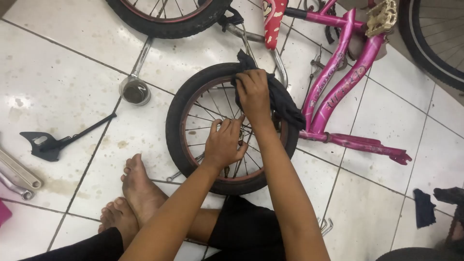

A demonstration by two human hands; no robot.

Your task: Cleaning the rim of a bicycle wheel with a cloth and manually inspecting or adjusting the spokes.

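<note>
Right hand (253, 94) clutches one dark rag (282, 99); left hand (224, 142) grips one small wheel's (176, 121) hub.

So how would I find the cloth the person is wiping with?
Start at the pink bicycle frame lying on the white tiled floor. Just left of it lies a small black-tyred wheel with thin spokes. On the wheel's upper right rim, under the right hand, is the dark cloth: soft and crumpled, unlike the hard metal around it.
</note>
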